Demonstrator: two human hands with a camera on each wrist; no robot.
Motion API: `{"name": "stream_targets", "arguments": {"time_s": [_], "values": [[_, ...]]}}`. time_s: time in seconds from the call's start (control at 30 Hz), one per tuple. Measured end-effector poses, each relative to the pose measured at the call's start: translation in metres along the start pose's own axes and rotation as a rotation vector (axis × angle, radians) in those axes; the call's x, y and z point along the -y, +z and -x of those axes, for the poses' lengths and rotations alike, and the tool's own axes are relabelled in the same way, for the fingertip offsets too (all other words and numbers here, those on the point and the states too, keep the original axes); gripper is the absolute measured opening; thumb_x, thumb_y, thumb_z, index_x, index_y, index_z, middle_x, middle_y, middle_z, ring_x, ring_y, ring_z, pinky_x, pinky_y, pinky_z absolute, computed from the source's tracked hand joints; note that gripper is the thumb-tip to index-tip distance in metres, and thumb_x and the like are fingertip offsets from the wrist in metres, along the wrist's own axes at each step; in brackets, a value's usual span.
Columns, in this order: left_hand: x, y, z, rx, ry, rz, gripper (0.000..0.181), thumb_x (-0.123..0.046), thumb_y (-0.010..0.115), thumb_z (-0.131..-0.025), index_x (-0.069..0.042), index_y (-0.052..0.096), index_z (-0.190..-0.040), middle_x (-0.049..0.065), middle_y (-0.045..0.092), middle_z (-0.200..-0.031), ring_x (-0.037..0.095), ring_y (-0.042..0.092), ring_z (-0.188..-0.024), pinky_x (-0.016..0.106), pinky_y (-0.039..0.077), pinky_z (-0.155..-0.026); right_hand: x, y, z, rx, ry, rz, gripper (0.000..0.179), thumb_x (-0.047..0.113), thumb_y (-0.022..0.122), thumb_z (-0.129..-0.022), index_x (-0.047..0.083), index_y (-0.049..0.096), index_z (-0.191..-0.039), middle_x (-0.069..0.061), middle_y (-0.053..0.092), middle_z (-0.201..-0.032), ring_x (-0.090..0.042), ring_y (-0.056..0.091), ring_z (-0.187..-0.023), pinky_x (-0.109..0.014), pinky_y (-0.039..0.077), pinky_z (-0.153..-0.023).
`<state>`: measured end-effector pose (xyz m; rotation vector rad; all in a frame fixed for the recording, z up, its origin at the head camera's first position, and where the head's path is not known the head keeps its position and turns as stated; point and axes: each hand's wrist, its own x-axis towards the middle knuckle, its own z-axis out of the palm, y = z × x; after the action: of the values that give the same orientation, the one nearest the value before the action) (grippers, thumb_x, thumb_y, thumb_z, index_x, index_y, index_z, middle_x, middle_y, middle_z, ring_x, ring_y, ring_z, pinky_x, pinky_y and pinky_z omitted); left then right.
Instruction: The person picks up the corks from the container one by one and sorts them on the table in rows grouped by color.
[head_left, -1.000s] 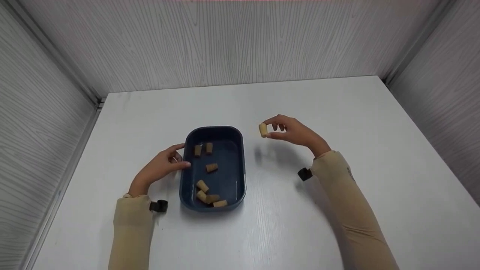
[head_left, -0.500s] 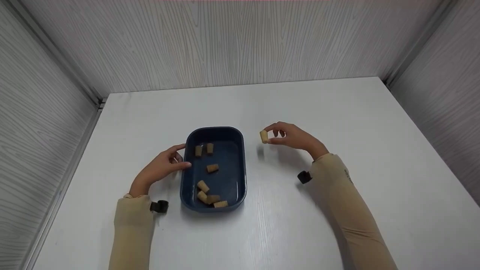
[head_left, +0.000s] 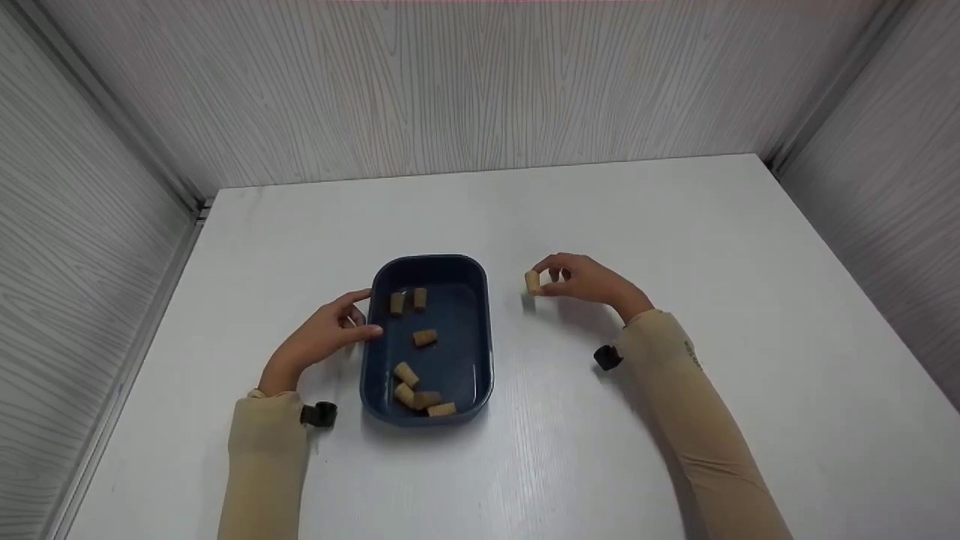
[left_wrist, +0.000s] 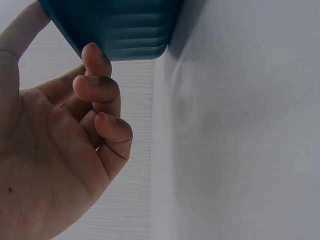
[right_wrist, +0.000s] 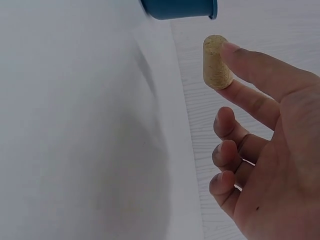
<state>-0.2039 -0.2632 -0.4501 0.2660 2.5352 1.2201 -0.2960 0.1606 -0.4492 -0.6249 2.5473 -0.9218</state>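
A dark blue rectangular dish rests on the white table with several tapered corks lying inside. Three darker corks, one of them the cork, lie apart in its far half and middle; lighter corks cluster at the near left corner. My left hand grips the dish's left side, thumb over the rim; its other fingers curl beside the blue wall. To the right of the dish, my right hand pinches a light cork between thumb and index finger, held above the table.
The white table ends at a pale wood-grain panel at the back, with similar panels on the left and right. A black wrist camera sits on the right cuff, another black wrist camera on the left.
My right hand has come down toward the table and slightly nearer me, still pinching the cork. The left hand and the dish stay where they were.
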Motion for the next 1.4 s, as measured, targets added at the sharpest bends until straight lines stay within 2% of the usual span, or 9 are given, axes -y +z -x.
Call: {"name": "stream_targets", "arguments": {"time_s": [0.23,0.57,0.73,1.0,1.4], "values": [[0.002,0.001,0.000,-0.001,0.006,-0.003,0.077,-0.042,0.069,-0.088,-0.013,0.035,-0.150,0.010,0.058,-0.101,0.018,0.049,-0.077,0.029,0.042,-0.066,-0.004,0.005,-0.003,0.024,0.044,-0.008,0.042,0.036,0.069,-0.088,0.017,0.061,-0.125,-0.006,0.055,-0.106,-0.022,0.047,-0.097,-0.034,0.038,-0.080],[0.005,0.001,0.003,-0.005,-0.005,-0.007,0.078,-0.043,0.068,-0.088,-0.011,0.034,-0.150,0.009,0.057,-0.101,0.018,0.048,-0.078,0.029,0.041,-0.066,-0.008,0.010,-0.004,0.074,0.040,0.028,0.037,0.028,0.066,-0.090,0.014,0.061,-0.124,-0.009,0.056,-0.110,-0.023,0.048,-0.098,-0.036,0.040,-0.082],[0.005,0.001,0.003,-0.006,-0.013,-0.003,0.077,-0.042,0.069,-0.088,-0.013,0.034,-0.150,0.010,0.057,-0.102,0.019,0.048,-0.078,0.029,0.041,-0.066,-0.011,0.014,-0.004,0.097,0.070,0.028,0.038,0.025,0.064,-0.091,0.012,0.059,-0.127,-0.011,0.056,-0.113,-0.023,0.049,-0.100,-0.038,0.040,-0.087],[0.004,0.002,0.002,0.010,-0.024,0.002,0.075,-0.040,0.068,-0.089,-0.014,0.033,-0.151,0.010,0.056,-0.104,0.019,0.048,-0.080,0.030,0.041,-0.068,-0.018,0.018,-0.004,0.109,0.113,0.021,0.041,0.030,0.066,-0.090,0.013,0.058,-0.127,-0.009,0.056,-0.112,-0.023,0.049,-0.101,-0.040,0.040,-0.091],[0.003,0.001,0.000,-0.007,-0.006,-0.020,0.077,-0.043,0.069,-0.088,-0.012,0.035,-0.150,0.010,0.057,-0.101,0.019,0.049,-0.079,0.030,0.041,-0.068,-0.017,0.009,0.000,0.108,0.049,-0.018,0.044,0.028,0.068,-0.089,0.012,0.057,-0.129,-0.007,0.055,-0.106,-0.021,0.048,-0.097,-0.036,0.039,-0.087]]}}
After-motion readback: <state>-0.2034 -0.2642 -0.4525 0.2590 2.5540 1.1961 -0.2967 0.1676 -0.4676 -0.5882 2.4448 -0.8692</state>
